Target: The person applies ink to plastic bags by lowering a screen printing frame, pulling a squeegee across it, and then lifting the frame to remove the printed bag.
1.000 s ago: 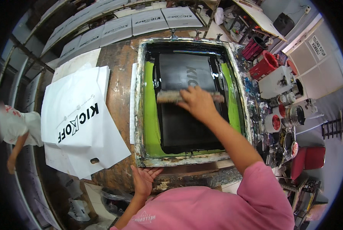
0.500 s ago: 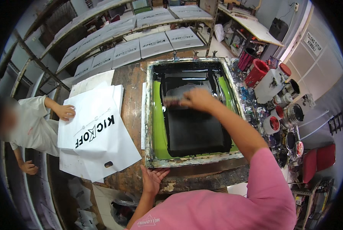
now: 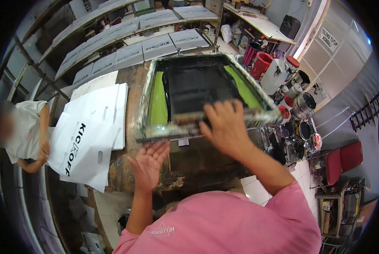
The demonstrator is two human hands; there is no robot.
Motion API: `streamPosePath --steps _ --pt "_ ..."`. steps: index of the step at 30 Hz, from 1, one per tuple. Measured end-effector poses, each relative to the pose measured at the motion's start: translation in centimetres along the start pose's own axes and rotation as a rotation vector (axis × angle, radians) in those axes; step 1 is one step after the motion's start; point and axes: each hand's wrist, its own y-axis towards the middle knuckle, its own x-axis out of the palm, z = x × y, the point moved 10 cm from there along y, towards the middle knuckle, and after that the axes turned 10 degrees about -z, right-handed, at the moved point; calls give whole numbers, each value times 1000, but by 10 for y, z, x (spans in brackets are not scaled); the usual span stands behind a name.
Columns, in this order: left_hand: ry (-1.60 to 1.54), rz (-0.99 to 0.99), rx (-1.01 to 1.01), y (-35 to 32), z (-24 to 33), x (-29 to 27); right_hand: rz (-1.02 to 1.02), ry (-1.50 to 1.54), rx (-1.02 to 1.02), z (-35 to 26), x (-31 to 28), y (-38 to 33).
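Observation:
A screen printing frame (image 3: pixel 143 111) with a black-inked, green-edged mesh stands on the worktable, its near edge tilted up. My right hand (image 3: pixel 228 127) is closed over a squeegee (image 3: pixel 188 117), a long bar lying across the near end of the frame. Palm up with its fingers apart, my left hand (image 3: pixel 149 163) is just under the frame's near left edge; whether the fingertips touch it I cannot tell. To the left lies a stack of white bags (image 3: pixel 90 116) with black lettering. A co-worker's hands (image 3: pixel 43 150) are at the near left corner of the top bag.
Ink cans and pots (image 3: pixel 304 105) crowd the right side of the wooden table (image 3: pixel 132 82), beside a red bucket (image 3: pixel 261 65). Drying racks (image 3: pixel 130 55) holding printed white bags fill the back. A red chair (image 3: pixel 340 158) stands at the right.
My right hand has drawn the squeegee toward me to the near end, and the frame's near edge has risen. The co-worker's hands have shifted the top bag toward the left.

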Motion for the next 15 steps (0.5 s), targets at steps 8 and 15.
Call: streamPosePath --steps 8,15 --pt "1895 69 -306 62 -25 -17 263 -12 -49 22 -80 97" --pt "2167 71 -569 34 -84 -72 329 -27 -68 42 -105 144"
